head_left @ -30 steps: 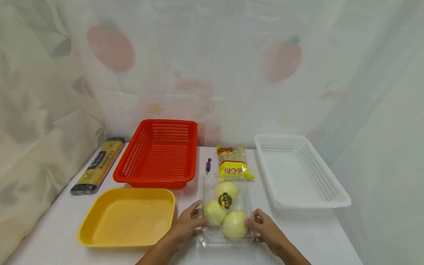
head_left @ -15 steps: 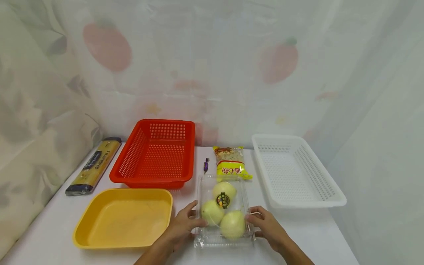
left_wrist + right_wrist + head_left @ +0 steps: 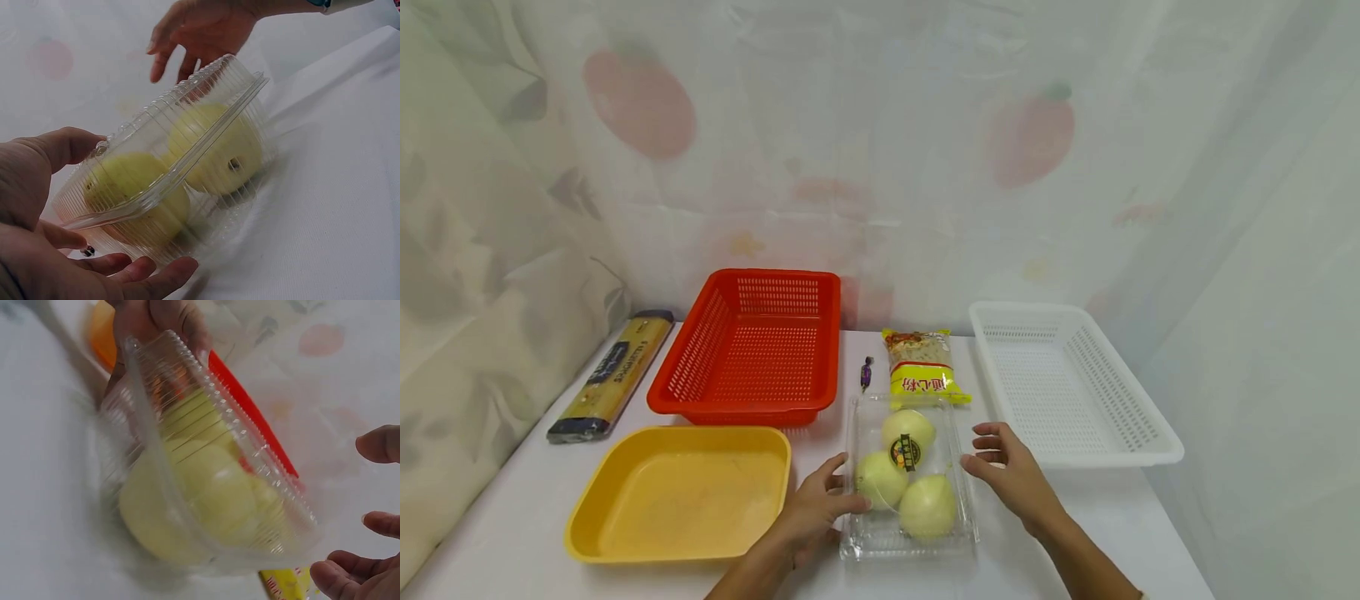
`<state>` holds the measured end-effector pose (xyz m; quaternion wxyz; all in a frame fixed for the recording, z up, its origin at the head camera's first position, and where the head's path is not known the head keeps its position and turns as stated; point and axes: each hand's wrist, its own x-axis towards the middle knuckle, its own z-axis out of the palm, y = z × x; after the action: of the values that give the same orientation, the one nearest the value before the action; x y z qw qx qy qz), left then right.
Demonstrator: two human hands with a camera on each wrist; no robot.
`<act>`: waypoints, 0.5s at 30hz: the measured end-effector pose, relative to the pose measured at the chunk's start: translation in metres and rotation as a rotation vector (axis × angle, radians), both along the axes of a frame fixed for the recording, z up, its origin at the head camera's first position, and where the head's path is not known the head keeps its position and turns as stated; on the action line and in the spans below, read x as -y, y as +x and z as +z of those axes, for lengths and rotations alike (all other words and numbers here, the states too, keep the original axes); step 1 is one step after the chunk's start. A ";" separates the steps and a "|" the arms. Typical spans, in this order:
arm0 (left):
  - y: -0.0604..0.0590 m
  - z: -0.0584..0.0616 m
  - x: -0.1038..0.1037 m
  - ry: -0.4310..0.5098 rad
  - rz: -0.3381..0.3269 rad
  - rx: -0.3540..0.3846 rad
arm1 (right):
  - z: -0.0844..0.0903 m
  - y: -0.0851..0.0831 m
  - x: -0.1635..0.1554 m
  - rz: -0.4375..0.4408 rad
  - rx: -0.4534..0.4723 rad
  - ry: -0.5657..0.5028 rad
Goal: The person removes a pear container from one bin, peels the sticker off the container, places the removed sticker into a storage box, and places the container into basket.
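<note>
A clear plastic clamshell box (image 3: 872, 546) with three pale yellow-green round fruits (image 3: 927, 506), pear-like, rests on the table in front of me. Its lid is closed and carries a dark round sticker (image 3: 905, 452). My left hand (image 3: 816, 507) holds the box's left side, thumb on the lid and fingers along the side, as the left wrist view (image 3: 62, 219) shows. To the right of the box, my right hand (image 3: 1011, 472) is apart from it, fingers loosely bent and nothing in them. In the right wrist view, the box (image 3: 169, 444) is somewhat blurred.
A yellow tub (image 3: 677, 554) lies left of the box, a red basket (image 3: 745, 412) behind it. A spaghetti pack (image 3: 613, 375) is at far left. Beyond the box lie a purple-wrapped candy (image 3: 867, 375) and a yellow pasta bag (image 3: 925, 375). A white basket (image 3: 1105, 460) stands right.
My right hand has let go of the box's right side and moved up and to the right. My left hand and the box have stayed in place.
</note>
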<state>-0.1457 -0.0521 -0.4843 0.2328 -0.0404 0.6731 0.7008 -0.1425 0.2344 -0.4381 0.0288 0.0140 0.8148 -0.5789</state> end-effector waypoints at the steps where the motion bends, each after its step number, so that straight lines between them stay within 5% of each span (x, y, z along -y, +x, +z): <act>1: 0.000 0.000 0.000 -0.003 0.000 -0.006 | 0.003 -0.002 0.002 0.002 -0.018 0.021; 15: 0.004 -0.001 0.002 0.015 -0.011 -0.082 | 0.013 -0.028 0.031 0.158 -0.067 -0.006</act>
<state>-0.1422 -0.0537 -0.4848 0.2091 -0.0060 0.6771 0.7055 -0.1702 0.2033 -0.4246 0.0471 -0.0700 0.8123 -0.5772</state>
